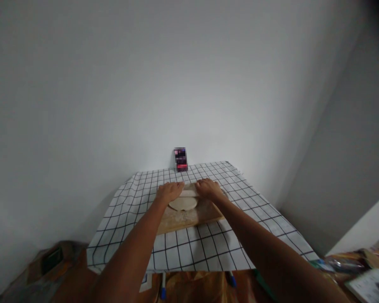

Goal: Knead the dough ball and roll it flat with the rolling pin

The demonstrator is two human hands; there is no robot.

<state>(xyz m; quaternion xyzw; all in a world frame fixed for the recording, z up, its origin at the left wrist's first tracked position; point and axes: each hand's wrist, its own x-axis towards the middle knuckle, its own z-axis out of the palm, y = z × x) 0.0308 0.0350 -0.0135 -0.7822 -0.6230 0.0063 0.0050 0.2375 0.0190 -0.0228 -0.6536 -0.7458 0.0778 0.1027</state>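
Observation:
A pale rolling pin (189, 192) lies across a flattened piece of dough (183, 204). My left hand (169, 191) is closed over its left end, and my right hand (207, 187) grips the right end. Part of the dough shows in front of the pin, rounded and off-white; whatever is under the pin is hidden. Beneath is a wooden board (177, 222) dusted with what looks like flour. Both forearms reach forward over the near edge of the table.
A white cloth with black grid lines (120, 225) covers the table. Propped against the wall at the back is a small dark upright object (181, 160), blurred out. A box-like item (52, 261) sits low at left; assorted objects (372, 284) lie low at right.

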